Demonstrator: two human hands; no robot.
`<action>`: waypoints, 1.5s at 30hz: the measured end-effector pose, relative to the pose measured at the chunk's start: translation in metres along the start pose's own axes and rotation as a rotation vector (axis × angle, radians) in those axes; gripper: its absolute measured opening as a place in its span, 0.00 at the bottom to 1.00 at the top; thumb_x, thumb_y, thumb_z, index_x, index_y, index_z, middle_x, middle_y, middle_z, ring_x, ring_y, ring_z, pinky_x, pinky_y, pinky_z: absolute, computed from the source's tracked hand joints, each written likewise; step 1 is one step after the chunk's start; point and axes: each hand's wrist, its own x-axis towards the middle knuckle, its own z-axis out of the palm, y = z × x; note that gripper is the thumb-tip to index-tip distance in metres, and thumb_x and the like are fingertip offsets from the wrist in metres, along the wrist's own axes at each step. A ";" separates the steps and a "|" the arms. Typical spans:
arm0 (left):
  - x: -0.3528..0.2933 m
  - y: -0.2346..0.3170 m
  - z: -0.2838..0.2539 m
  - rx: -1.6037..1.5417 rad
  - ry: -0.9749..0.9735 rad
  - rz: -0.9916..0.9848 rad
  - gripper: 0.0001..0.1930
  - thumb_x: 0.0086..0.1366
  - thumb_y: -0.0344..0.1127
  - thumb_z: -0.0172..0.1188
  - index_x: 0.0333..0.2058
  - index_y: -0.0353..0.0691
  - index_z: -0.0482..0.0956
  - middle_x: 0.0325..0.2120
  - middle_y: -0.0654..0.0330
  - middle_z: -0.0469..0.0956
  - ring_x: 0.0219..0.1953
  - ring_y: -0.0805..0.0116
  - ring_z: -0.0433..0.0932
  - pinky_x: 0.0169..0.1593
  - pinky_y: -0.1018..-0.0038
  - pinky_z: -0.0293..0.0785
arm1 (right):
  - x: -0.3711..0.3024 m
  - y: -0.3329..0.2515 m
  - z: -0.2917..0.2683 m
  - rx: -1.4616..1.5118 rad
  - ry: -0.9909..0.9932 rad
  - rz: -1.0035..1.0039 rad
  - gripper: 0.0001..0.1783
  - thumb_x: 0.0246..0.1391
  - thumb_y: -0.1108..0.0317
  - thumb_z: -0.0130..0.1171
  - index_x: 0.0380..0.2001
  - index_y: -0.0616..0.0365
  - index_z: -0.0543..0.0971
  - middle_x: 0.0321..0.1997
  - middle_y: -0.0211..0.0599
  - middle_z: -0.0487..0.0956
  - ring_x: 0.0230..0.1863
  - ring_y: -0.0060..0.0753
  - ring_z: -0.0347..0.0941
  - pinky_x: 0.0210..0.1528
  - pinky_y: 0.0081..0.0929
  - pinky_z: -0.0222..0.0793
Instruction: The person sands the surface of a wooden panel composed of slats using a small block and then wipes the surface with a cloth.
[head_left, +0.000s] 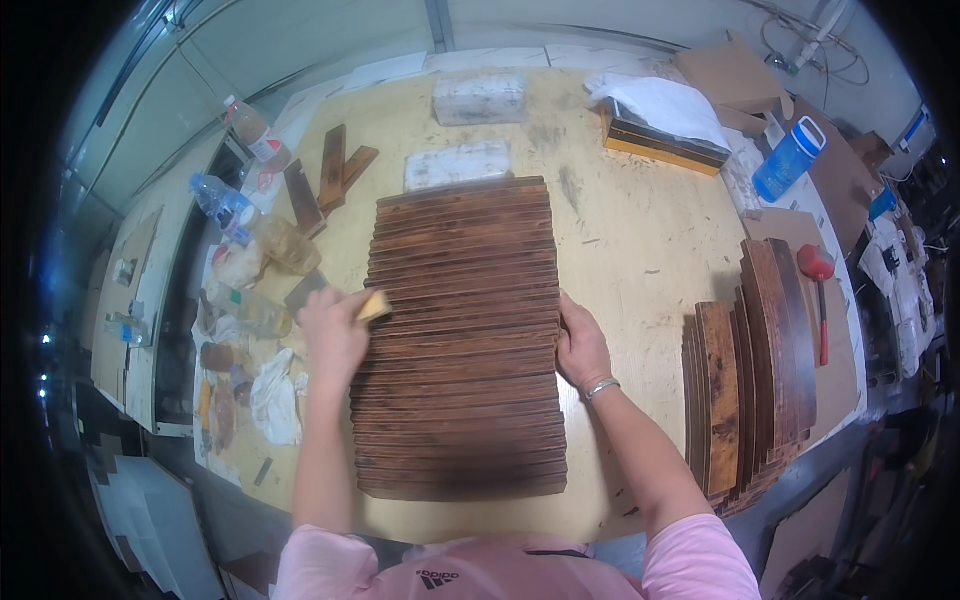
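A long row of dark brown wooden slats (460, 330) lies packed side by side on the table in front of me. My left hand (332, 330) is closed around a small yellow sponge-like block (374, 307), close over the left ends of the slats. Its exact kind is hard to make out. Against the right ends of the row rests my right hand (582, 348), fingers extended and nothing visible in it. Just behind my left hand lies a flat dark grey piece (306, 288), partly covered by the fingers.
Bottles, among them a cloudy yellowish one (285, 243), and a white rag (277, 400) crowd the table's left side. Loose boards (333, 165) lie beyond them. More slats (716, 390) stand at right, near a red-headed mallet (817, 264) and blue bottle (790, 160). White wrapped blocks (458, 165) sit behind.
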 end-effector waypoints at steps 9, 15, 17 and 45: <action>0.019 0.148 0.060 -0.171 -0.251 0.343 0.17 0.56 0.28 0.63 0.42 0.55 0.90 0.34 0.63 0.77 0.43 0.64 0.74 0.47 0.65 0.63 | -0.003 0.014 0.010 0.001 0.071 -0.053 0.30 0.56 0.79 0.50 0.65 0.60 0.72 0.49 0.54 0.80 0.53 0.55 0.75 0.60 0.44 0.71; 0.020 0.145 0.060 -0.198 -0.025 0.322 0.16 0.55 0.30 0.64 0.44 0.49 0.88 0.31 0.61 0.76 0.39 0.61 0.73 0.42 0.63 0.62 | -0.002 -0.003 0.000 0.001 0.038 0.008 0.30 0.56 0.77 0.51 0.64 0.60 0.72 0.49 0.55 0.79 0.53 0.57 0.74 0.59 0.45 0.71; 0.018 0.176 0.064 -0.261 -0.034 0.399 0.16 0.57 0.32 0.64 0.46 0.50 0.87 0.31 0.62 0.76 0.39 0.62 0.74 0.42 0.63 0.62 | -0.002 0.018 0.008 -0.078 0.007 -0.023 0.30 0.56 0.77 0.50 0.64 0.58 0.72 0.48 0.55 0.80 0.52 0.57 0.74 0.59 0.45 0.71; -0.047 -0.047 0.009 -0.043 -0.025 -0.073 0.18 0.56 0.31 0.68 0.47 0.52 0.88 0.33 0.60 0.76 0.43 0.59 0.75 0.49 0.62 0.66 | -0.004 -0.010 0.005 0.020 0.018 -0.033 0.34 0.55 0.82 0.42 0.67 0.54 0.70 0.57 0.54 0.79 0.58 0.56 0.74 0.63 0.44 0.69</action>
